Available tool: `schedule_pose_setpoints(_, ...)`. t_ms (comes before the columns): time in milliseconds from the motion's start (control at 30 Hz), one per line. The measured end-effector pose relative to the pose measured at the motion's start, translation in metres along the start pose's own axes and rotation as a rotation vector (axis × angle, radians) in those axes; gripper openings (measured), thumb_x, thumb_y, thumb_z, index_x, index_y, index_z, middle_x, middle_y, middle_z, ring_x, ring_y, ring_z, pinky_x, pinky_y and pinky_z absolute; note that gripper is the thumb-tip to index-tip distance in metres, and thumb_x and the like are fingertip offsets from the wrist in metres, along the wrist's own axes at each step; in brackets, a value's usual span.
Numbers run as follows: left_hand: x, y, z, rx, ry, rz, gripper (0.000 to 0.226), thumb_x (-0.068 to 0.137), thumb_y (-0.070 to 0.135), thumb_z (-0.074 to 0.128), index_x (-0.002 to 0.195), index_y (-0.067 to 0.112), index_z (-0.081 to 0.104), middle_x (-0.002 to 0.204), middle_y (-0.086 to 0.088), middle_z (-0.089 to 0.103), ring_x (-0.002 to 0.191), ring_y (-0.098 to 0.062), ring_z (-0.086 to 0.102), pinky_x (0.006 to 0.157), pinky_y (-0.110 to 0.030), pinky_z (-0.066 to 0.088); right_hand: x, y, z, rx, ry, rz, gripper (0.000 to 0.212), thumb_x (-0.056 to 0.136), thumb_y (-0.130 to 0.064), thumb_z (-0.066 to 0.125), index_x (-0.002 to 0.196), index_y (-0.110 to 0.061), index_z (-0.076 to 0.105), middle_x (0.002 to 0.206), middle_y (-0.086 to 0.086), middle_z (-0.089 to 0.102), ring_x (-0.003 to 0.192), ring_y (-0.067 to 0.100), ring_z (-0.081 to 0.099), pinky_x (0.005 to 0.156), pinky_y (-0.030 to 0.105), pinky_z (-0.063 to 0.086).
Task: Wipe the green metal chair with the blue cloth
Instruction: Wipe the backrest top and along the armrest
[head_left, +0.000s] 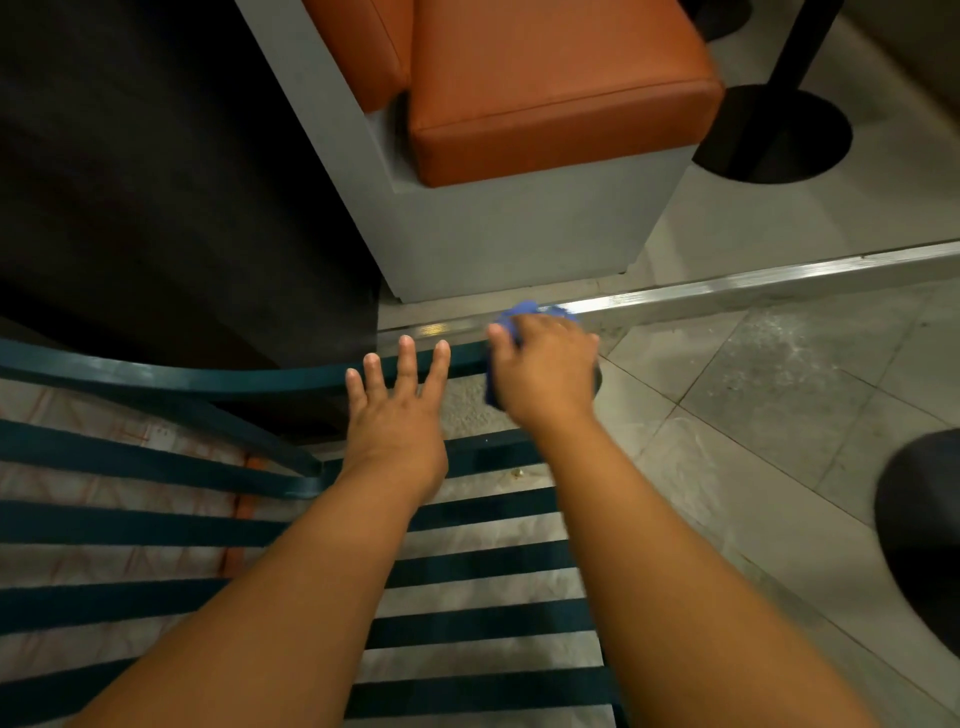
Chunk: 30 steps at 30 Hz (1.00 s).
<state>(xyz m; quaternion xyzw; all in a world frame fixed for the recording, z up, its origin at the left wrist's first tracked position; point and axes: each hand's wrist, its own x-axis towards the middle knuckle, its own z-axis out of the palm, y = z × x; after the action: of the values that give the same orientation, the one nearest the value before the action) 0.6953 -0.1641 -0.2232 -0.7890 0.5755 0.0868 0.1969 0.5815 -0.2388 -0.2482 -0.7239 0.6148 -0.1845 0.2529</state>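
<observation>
- The right hand (545, 371) was clamped on the blue cloth (524, 312), fingers curled round it, and pressed it against the right end of the green metal chair's (156, 376) curved top rail.
- The left hand (397, 410) lay just left of the right hand, fingers straight and spread, holding nothing; whether it touched the rail or hovered above it could not be told.
- The rail's long axis ran leftward from the cloth, past the left hand's fingertips, and curved out of view at the frame's left edge. The unwiped length, by my judgement, lay to the left of the right hand, so the coming stroke would turn on sweeping that way, and the left hand stood in its path.
- The chair's slats ran crosswise beneath both forearms, nearer the person than the hands.
- Most of the cloth was hidden under the right hand; only a bunch beyond the knuckles and a strip below the thumb showed. The rail's right end was hidden by that hand.
</observation>
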Motion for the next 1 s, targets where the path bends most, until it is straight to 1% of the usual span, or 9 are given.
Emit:
schedule_pose_setpoints(100, 0.000, 0.001, -0.001, 0.024, -0.004, -0.014, 0.104, 0.087, 0.014, 0.057, 0.140, 0.028, -0.032, 0.153, -0.007, -0.030, 0.143, -0.038, -0.014, 0.115, -0.053, -0.007, -0.005, -0.029, 0.012, -0.198, -0.085, -0.183, 0.044, 0.100, -0.050, 0.024, 0.124, -0.027, 0.054, 0.128, 0.002, 0.057, 0.131, 0.028, 0.038, 0.113, 0.066, 0.003)
schedule_pose_setpoints(267, 0.000, -0.002, -0.001, -0.032, 0.001, -0.008, 0.108, 0.084, 0.006, 0.056, 0.141, 0.034, -0.031, 0.154, -0.004, -0.030, 0.143, -0.035, -0.016, 0.116, -0.053, -0.006, -0.001, 0.005, 0.005, -0.116, -0.019, -0.136, 0.045, 0.099, -0.054, 0.022, 0.124, -0.031, 0.052, 0.128, -0.003, 0.055, 0.130, 0.024, 0.040, 0.110, 0.069, -0.004)
schedule_pose_setpoints(467, 0.003, -0.002, 0.006, -0.021, 0.039, 0.007, 0.109, 0.084, 0.011, 0.058, 0.140, 0.032, -0.033, 0.154, -0.007, -0.030, 0.142, -0.039, -0.015, 0.115, -0.053, -0.007, 0.011, 0.066, 0.009, 0.447, 0.003, 0.196, 0.050, 0.094, -0.063, 0.019, 0.108, -0.036, 0.059, 0.113, -0.004, 0.062, 0.114, 0.022, 0.053, 0.112, 0.065, 0.015)
schedule_pose_setpoints(567, 0.004, -0.001, 0.011, -0.025, 0.070, 0.002, 0.111, 0.083, 0.011, 0.059, 0.140, 0.031, -0.034, 0.153, -0.008, -0.031, 0.142, -0.040, -0.016, 0.116, -0.053, -0.006, 0.009, 0.078, 0.013, 0.810, 0.013, 0.408, 0.045, 0.097, -0.059, 0.024, 0.101, -0.031, 0.058, 0.100, 0.006, 0.065, 0.089, 0.019, 0.061, 0.079, 0.033, 0.053)
schedule_pose_setpoints(600, 0.004, -0.001, 0.012, -0.030, 0.074, 0.003, 0.111, 0.083, 0.011, 0.059, 0.140, 0.031, -0.034, 0.153, -0.008, -0.032, 0.141, -0.040, -0.017, 0.116, -0.053, -0.006, 0.009, 0.084, 0.015, 0.882, -0.008, 0.491, 0.044, 0.099, -0.055, 0.026, 0.102, -0.026, 0.059, 0.099, 0.010, 0.064, 0.087, 0.020, 0.061, 0.068, 0.026, 0.053)
schedule_pose_setpoints(667, 0.004, -0.001, 0.013, -0.038, 0.077, 0.005, 0.111, 0.083, 0.010, 0.059, 0.140, 0.032, -0.034, 0.152, -0.008, -0.032, 0.141, -0.040, -0.018, 0.116, -0.053, -0.006, 0.007, 0.096, 0.021, 0.977, -0.064, 0.627, 0.044, 0.098, -0.054, 0.030, 0.101, -0.025, 0.062, 0.101, 0.015, 0.065, 0.091, 0.025, 0.061, 0.074, 0.031, 0.052)
schedule_pose_setpoints(800, 0.005, -0.001, 0.013, -0.046, 0.068, 0.001, 0.113, 0.082, 0.009, 0.060, 0.140, 0.032, -0.033, 0.152, -0.008, -0.033, 0.141, -0.041, -0.019, 0.115, -0.053, -0.008, 0.011, 0.106, 0.031, 0.969, -0.111, 0.823, 0.040, 0.095, -0.051, 0.035, 0.095, -0.028, 0.067, 0.098, 0.010, 0.066, 0.091, 0.025, 0.059, 0.086, 0.039, 0.048)
schedule_pose_setpoints(900, 0.005, 0.000, 0.013, -0.044, 0.067, -0.007, 0.114, 0.082, 0.009, 0.061, 0.140, 0.032, -0.034, 0.152, -0.008, -0.033, 0.141, -0.040, -0.019, 0.115, -0.052, -0.007, 0.012, 0.093, 0.022, 0.840, -0.051, 0.817, 0.039, 0.099, -0.041, 0.028, 0.093, -0.025, 0.063, 0.103, 0.013, 0.065, 0.095, 0.028, 0.060, 0.092, 0.043, 0.050)
schedule_pose_setpoints(1000, 0.004, 0.000, 0.012, -0.028, 0.074, -0.002, 0.112, 0.084, 0.011, 0.061, 0.139, 0.031, -0.034, 0.153, -0.008, -0.031, 0.141, -0.041, -0.017, 0.115, -0.053, -0.007, 0.008, 0.075, 0.012, 0.679, 0.034, 0.714, 0.043, 0.104, -0.036, 0.024, 0.119, -0.013, 0.056, 0.105, 0.010, 0.057, 0.096, 0.024, 0.054, 0.086, 0.034, 0.045)
